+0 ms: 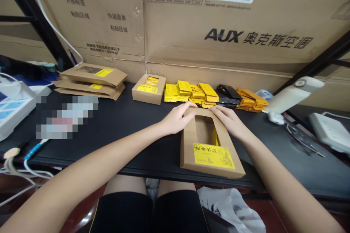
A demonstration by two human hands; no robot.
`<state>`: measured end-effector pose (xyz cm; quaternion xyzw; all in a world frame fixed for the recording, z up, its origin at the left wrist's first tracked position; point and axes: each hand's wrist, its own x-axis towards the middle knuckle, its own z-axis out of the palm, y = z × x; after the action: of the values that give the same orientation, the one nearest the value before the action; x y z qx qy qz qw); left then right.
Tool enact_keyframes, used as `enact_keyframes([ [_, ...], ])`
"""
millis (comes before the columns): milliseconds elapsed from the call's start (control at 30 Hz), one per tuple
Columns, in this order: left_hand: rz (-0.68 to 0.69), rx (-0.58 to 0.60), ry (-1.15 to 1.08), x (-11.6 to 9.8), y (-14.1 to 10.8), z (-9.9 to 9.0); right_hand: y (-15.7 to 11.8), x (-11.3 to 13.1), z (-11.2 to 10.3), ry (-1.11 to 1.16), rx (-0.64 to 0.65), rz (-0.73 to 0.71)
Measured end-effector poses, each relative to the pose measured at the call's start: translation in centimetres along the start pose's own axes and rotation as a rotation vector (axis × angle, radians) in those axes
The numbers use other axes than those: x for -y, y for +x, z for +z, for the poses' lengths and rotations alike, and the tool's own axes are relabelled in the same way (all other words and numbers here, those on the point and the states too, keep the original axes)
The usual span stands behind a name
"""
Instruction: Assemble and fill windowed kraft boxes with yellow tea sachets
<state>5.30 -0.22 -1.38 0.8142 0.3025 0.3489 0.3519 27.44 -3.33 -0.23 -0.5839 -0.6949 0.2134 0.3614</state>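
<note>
In front of me on the black desk lies a brown cardboard window box [188, 134] with a yellow label [214, 156] at its near end. Through the cut-out window a bit of yellow shows inside; the rest of the inside looks brown. My left hand [179, 118] grips the far left corner, thumb on the top face and fingers at the far edge. My right hand [228, 120] holds the far right corner, its fingertips at the far edge. Just beyond the hands sit several yellow packets [203, 93] in stacks.
A smaller window box [149, 89] holding yellow packets stands behind to the left, beside stacked flattish boxes [91, 76]. Black packets [228, 96], orange packets [251, 99], a white bottle [295, 93] and glasses [303, 140] are on the right. Large AUX cartons [177, 25] form the back.
</note>
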Motion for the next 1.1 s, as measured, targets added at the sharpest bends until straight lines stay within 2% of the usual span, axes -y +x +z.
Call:
enact_keyframes([
  [367, -0.025, 0.022, 0.013, 0.0, 0.0, 0.1, -0.3, -0.2, 0.0, -0.116, 0.015, -0.072],
  [700, -0.028, 0.034, 0.013, 0.1, 0.0, 0.2, -0.7, 0.8, 0.0, -0.186, 0.027, -0.104],
  [1100, -0.052, 0.038, -0.002, -0.2, 0.0, 0.1, -1.0, 1.1, -0.1, -0.176, 0.021, -0.124],
])
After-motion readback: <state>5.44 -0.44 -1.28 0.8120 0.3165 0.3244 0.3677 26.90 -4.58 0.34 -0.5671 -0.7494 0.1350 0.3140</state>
